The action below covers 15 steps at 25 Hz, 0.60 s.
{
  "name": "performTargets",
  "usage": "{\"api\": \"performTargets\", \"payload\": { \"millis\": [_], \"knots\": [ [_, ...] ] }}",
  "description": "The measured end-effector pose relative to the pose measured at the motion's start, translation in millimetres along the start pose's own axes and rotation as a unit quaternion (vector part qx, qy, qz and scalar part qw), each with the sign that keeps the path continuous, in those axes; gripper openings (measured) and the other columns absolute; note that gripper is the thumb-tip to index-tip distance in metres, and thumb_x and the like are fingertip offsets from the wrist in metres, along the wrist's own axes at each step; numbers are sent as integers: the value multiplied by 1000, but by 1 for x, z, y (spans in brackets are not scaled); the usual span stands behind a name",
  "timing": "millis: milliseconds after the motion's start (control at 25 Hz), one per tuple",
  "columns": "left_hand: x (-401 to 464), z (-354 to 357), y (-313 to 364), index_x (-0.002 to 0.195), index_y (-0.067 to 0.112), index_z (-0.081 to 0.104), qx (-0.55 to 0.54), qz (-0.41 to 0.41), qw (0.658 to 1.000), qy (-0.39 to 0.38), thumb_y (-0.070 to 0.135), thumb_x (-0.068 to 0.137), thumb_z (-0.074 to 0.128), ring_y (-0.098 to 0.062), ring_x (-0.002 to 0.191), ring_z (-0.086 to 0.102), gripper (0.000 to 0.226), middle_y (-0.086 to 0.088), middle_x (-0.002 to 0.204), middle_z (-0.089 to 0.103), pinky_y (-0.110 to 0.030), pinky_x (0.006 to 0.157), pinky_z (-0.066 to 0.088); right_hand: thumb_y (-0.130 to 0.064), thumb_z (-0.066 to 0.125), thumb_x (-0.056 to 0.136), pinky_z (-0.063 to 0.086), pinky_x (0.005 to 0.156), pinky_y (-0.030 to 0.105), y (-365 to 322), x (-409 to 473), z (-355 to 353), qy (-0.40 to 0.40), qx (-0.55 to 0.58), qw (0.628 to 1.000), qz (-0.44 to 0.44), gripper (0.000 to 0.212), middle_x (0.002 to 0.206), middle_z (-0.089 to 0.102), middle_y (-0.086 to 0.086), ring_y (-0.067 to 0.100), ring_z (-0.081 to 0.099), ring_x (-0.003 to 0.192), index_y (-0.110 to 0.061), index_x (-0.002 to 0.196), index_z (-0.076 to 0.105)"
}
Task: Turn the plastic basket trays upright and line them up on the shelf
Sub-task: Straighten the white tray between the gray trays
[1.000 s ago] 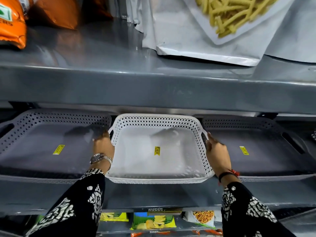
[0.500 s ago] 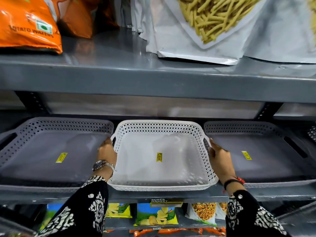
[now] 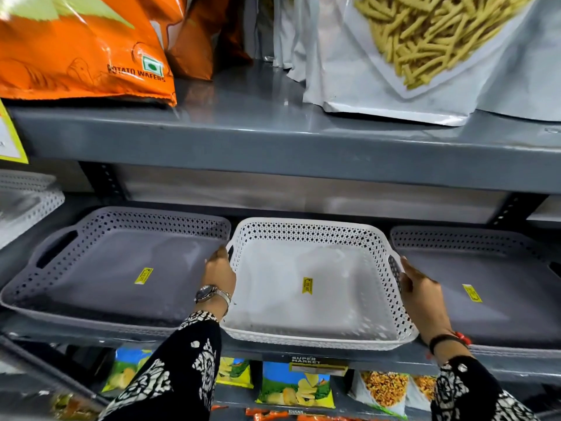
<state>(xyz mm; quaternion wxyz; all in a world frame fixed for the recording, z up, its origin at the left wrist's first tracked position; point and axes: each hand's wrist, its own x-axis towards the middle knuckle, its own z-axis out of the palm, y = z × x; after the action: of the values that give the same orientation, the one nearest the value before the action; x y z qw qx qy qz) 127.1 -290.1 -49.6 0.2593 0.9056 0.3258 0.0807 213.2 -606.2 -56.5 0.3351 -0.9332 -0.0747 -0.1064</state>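
We hold the white tray (image 3: 315,287) by its two short ends on the middle shelf (image 3: 303,358), open side up, its front edge overhanging the shelf lip slightly. Our left hand (image 3: 219,270) curls over the handle cut-out at one end, fingers wrapped around the rim; our right hand (image 3: 420,294) lies flat along the opposite wall, fingers extended against the lattice, so each grip presses on the tray from outside and neither is clenched. Just outside the left grip sits a grey tray (image 3: 121,268), and just outside the right grip another grey tray (image 3: 479,287), both upright and nearly touching the white one.

The white tray is a shallow rectangle with diamond-pierced walls, a smooth floor and a small yellow sticker (image 3: 307,285) at its centre. We judge it light and fairly stiff, though thin plastic may flex if squeezed hard; the smooth floor should slide easily on painted metal. The end handles look like the surest hold for squaring it up.
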Motion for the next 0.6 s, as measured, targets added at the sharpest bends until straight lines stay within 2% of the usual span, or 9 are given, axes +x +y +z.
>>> {"api": "performTargets", "payload": {
  "millis": [120, 400, 600],
  "knots": [
    [3, 1, -3, 132, -8, 39, 7, 24, 1000, 11, -15, 84, 39, -38, 100, 65, 48, -31, 109, 65, -43, 88, 56, 1, 41, 88, 35, 66, 29, 1, 2, 2, 1, -4, 1000, 5, 38, 86, 67, 32, 22, 48, 61, -2, 125, 49],
    [2, 2, -1, 132, -11, 39, 16, 42, 999, 13, -17, 84, 40, -40, 101, 65, 49, -33, 111, 64, -44, 90, 55, -3, 43, 89, 39, 65, 28, 2, 3, 3, 5, 5, 1000, 20, 36, 86, 68, 30, 22, 49, 60, -5, 125, 49],
    [6, 5, -4, 133, -11, 38, 46, 47, 998, 6, -16, 85, 40, -38, 100, 66, 48, -32, 111, 64, -42, 87, 56, -5, 43, 90, 42, 62, 30, 4, 3, 4, 4, -22, 1000, 7, 37, 86, 68, 29, 30, 56, 61, -6, 127, 48]
  ]
}}
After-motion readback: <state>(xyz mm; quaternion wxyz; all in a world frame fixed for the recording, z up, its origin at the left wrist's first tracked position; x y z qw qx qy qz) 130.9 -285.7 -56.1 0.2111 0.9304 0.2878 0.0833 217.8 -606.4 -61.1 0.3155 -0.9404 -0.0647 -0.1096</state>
